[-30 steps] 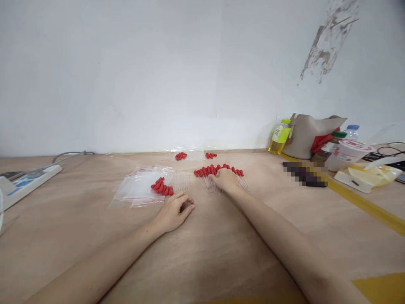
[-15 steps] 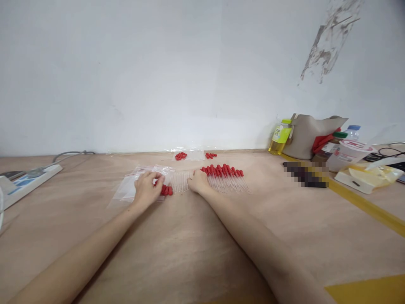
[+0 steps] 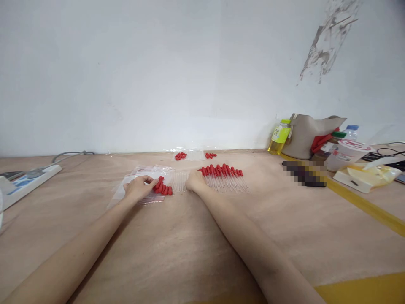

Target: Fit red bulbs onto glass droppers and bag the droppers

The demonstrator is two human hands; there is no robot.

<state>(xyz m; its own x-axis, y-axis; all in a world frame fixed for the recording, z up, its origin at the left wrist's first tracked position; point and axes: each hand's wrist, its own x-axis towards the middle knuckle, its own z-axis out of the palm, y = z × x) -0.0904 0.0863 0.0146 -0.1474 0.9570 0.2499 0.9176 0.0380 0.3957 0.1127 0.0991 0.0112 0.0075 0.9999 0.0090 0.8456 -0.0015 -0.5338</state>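
Observation:
My left hand (image 3: pixel 138 188) lies over white plastic bags, thumb and fingers apart, its tips beside a heap of red rubber bulbs (image 3: pixel 162 188). I see nothing held in it. Right of that heap is a row of clear thin tubes (image 3: pixel 181 182). My right hand (image 3: pixel 195 181) is closed at the right end of this row, its fingertips mostly hidden, so what it pinches does not show. Just right of it lie several droppers (image 3: pixel 224 174), clear tubes with red bulbs on their upper ends, side by side.
By the wall lies a clear bag (image 3: pixel 194 154) with red bulbs at both sides. At right stand a yellow drink bottle (image 3: pixel 278 138), a grey bag (image 3: pixel 302 137) and a plastic cup (image 3: pixel 346 156). A power strip (image 3: pixel 34 183) is at left. Yellow tape (image 3: pixel 363 202) crosses the table.
My left hand has drawn back left and its fingers have loosened, uncovering more of the red bulbs. My right hand has shifted slightly left and stays closed.

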